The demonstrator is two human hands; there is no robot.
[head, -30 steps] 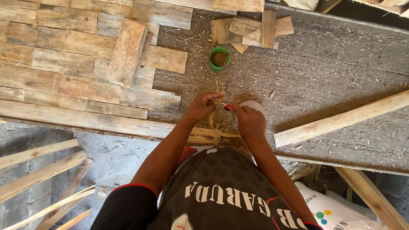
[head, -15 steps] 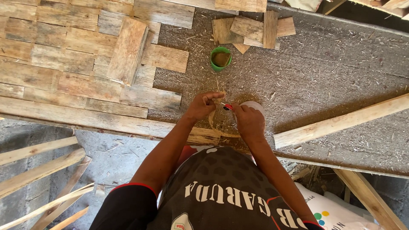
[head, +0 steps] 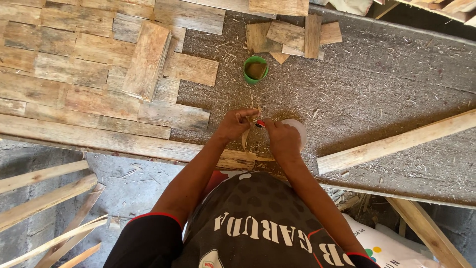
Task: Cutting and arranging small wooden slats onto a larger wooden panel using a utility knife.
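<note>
My left hand point(head: 234, 124) pinches a thin pale wood strip point(head: 246, 140) that curls down toward the bench edge. My right hand point(head: 281, 140) is closed around a small red-handled tool point(head: 260, 123), whose tip meets the strip between the two hands. A white round lid or dish point(head: 298, 130) lies on the sawdust-covered bench point(head: 386, 89), partly hidden under my right hand. A green cup point(head: 256, 69) stands on the bench a little beyond my hands.
Flat wooden boards point(head: 74, 74) cover the bench's left half, with one loose board point(head: 148, 59) on top. Small offcuts point(head: 292, 34) lie at the back. A long batten point(head: 396, 141) lies at the right. More battens point(head: 44, 193) lean below left; a white sack point(head: 386, 243) sits below right.
Both hands stay at the same spot with only small finger movements on the strip; the view shifted slightly.
</note>
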